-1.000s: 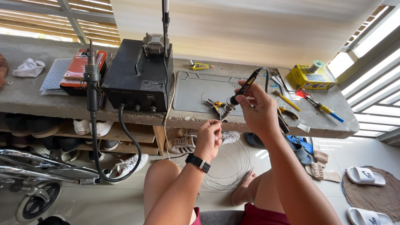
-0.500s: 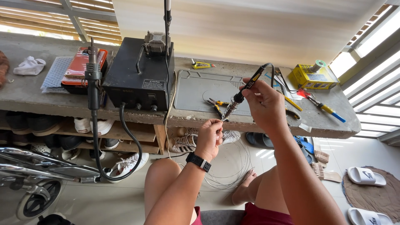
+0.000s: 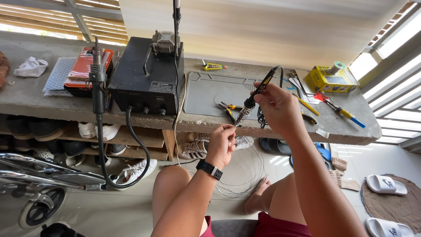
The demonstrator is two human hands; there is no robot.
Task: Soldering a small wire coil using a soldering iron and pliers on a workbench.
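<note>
- A long concrete bench (image 3: 26, 94) runs across the view under slatted shutters; shoes sit on a shelf below it, pale floor tiles lie beneath, and white slippers (image 3: 386, 184) rest at the right by a round brown mat.
- On the bench stand a black soldering station (image 3: 144, 83), a grey work mat (image 3: 206, 94), small pliers (image 3: 229, 109), a yellow box (image 3: 326, 79), a red case (image 3: 85, 66) and a white cloth (image 3: 30, 68).
- The right hand (image 3: 278, 107) is closed around a black soldering iron (image 3: 258, 92), its tip slanting down over the bench edge.
- The left hand (image 3: 223, 142) pinches a thin wire (image 3: 228, 128) just below that tip; thumb and forefinger are nearly shut.
- Whether tip and wire touch is too small to tell.
- Loops of thin wire on the floor are faint; a wheel at lower left is cut off.
</note>
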